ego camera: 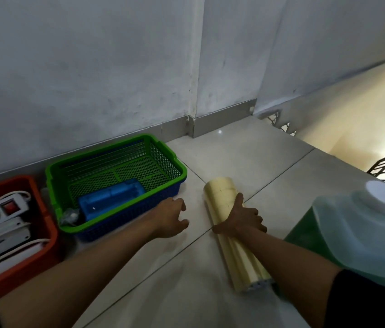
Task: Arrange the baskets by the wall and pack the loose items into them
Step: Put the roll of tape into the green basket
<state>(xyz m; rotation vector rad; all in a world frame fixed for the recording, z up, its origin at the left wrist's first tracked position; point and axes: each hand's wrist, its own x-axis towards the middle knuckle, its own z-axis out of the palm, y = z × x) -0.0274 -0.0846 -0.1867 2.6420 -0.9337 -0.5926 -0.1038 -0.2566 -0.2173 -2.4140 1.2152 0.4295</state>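
Wall (92, 67): grey, with a skirting strip along the floor.
Floor (246, 157): pale tiles.
Jug (362, 233): translucent, green liquid inside, white cap, near right.
Green basket (177, 172): nested in a blue basket (125, 216), beside the wall; a blue box (111, 197) and a crumpled clear wrapper (69, 216) lie inside.
Orange basket (49, 223): left of the green one, holding white power strips (2, 218).
Cream roll (224, 197): lies on the floor right of the baskets, its far end towards the wall.
Right hand (241, 220): grips the roll at mid-length, thumb along its top, fingers curled over its right side.
Left hand (170, 216): over the floor between basket and roll, fingers loosely bent, holding nothing.
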